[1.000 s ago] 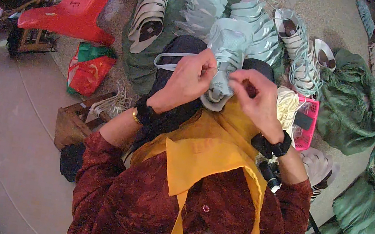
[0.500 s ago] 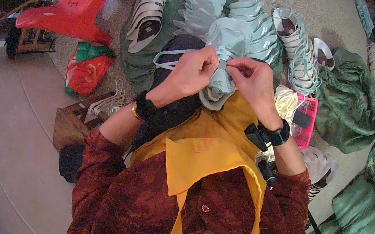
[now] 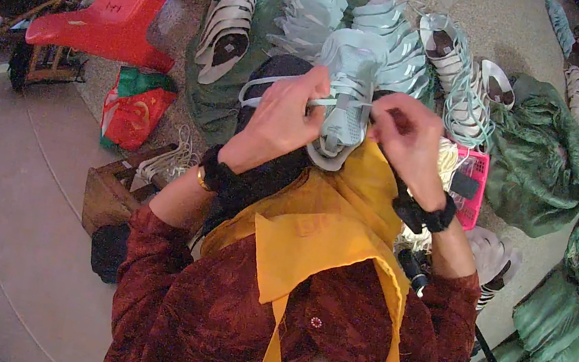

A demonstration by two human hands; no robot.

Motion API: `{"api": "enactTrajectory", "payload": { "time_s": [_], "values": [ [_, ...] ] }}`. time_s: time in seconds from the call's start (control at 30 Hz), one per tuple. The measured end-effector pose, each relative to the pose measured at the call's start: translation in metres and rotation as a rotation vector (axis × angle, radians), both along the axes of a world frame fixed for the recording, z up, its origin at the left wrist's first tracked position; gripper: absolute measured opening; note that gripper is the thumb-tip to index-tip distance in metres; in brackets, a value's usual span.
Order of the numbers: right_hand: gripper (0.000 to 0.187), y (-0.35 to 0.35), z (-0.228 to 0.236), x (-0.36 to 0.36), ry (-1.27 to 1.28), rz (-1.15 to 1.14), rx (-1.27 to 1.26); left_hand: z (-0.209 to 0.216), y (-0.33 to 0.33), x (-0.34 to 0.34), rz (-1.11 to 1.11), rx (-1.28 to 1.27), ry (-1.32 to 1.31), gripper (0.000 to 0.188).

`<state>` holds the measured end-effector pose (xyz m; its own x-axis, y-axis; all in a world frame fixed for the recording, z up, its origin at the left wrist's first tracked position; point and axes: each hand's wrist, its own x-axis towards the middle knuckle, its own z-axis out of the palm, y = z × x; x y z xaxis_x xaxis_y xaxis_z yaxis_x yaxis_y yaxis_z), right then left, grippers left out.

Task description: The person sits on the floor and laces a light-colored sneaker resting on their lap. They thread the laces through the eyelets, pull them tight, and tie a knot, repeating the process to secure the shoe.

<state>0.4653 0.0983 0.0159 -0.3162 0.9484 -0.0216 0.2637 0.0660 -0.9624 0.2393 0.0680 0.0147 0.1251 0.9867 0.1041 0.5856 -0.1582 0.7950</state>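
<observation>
Snag or slip risk: lace point(image 3: 329, 101) drawn taut between both hands across the pale-blue shoe upper point(image 3: 346, 125), which lies over the lap.

Could go wrong: the slack loop point(image 3: 244, 92) off to the left may catch or twist on the dark trouser leg point(image 3: 276, 70), leaving uneven lengths; an unequal pull could skew the upper, since neither hand pins it and it rests on soft cloth, near end on the yellow apron point(image 3: 324, 197). Left hand point(image 3: 286, 112) grip: fingers curled, thumb and index pinched on the lace, no visible gap. Right hand point(image 3: 410, 133) grip: fingertips together on the strand at the upper's right edge, other fingers loosely bent; exact contact too small to resolve.
</observation>
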Motion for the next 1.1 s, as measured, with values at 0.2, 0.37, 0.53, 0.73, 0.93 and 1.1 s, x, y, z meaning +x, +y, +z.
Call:
{"api": "enactTrajectory", "payload": {
  "time_s": [0.2,0.37,0.53,0.73,0.93,1.1],
  "values": [
    [0.005,0.002,0.017,0.089,0.137,-0.305,-0.093,0.016,-0.002,-0.017,0.074,0.257,0.240,0.014],
    [0.011,0.005,-0.010,0.218,0.695,-0.429,-0.290,0.013,-0.002,-0.010,0.077,0.342,0.242,0.017],
    [0.018,-0.022,-0.064,0.420,0.765,-0.694,-0.071,-0.004,-0.001,0.004,-0.013,0.234,0.073,0.023],
    [0.023,-0.016,-0.049,0.235,0.220,-0.692,-0.140,-0.009,-0.016,-0.012,-0.055,0.217,0.114,0.016],
    [0.025,-0.013,-0.008,0.049,-0.151,-0.078,-0.032,-0.006,-0.018,-0.018,-0.095,0.230,0.175,0.010],
    [0.019,-0.001,-0.021,0.019,-0.386,0.119,0.399,-0.001,-0.014,-0.032,-0.146,0.264,0.344,0.010]
  ]
}}
